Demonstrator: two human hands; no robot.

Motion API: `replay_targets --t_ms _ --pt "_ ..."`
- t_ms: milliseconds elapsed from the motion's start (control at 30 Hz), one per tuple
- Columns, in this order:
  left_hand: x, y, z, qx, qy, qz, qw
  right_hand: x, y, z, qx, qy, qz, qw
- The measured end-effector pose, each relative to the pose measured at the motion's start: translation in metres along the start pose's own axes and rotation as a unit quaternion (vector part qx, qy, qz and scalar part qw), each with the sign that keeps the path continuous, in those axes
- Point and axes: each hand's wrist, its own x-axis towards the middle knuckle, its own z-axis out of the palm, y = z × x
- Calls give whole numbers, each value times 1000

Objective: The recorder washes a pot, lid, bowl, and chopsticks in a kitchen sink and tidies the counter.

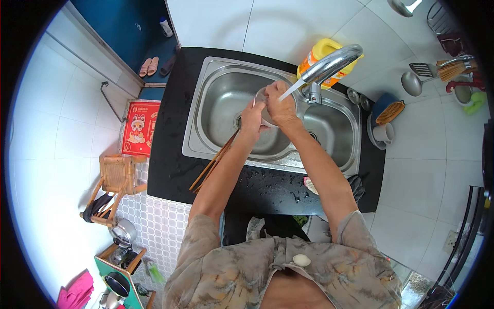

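Over the large basin of the stainless steel double sink [216, 104], my left hand [252, 117] grips the near left side of a round, pale bowl [266, 116]. My right hand [281, 104] presses at the bowl's right side and rim, its fingers partly hidden. Water streams from the chrome faucet [332, 63] onto my right hand. Brown chopsticks [212, 166] lean across the sink's front edge beside my left forearm. The bowl's inside is mostly covered by my hands.
A yellow plastic jug [324, 50] stands behind the faucet. A white cup [383, 133] and a blue basket [386, 106] are right of the sink. Water drops dot the black countertop [270, 189]. A dark cloth [356, 187] lies by my right forearm. Ladles hang on the right wall.
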Motion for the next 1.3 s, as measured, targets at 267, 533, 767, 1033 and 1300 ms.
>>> replay_targets --t_ms 267,533,767,1033,1300 --pt "29 2 -11 178 101 330 922 -6 -34 -22 -43 -299 138 943" --pt "29 61 -17 463 39 595 656 -33 22 -20 672 -226 410 574" --pt "52 77 -73 140 159 403 890 -53 34 -21 654 -193 479 553" --pt "-10 74 -138 -195 73 138 968 -86 -10 -7 243 -453 294 806" --pt "-78 62 -204 -119 202 134 963 -90 -37 37 445 -461 447 625"
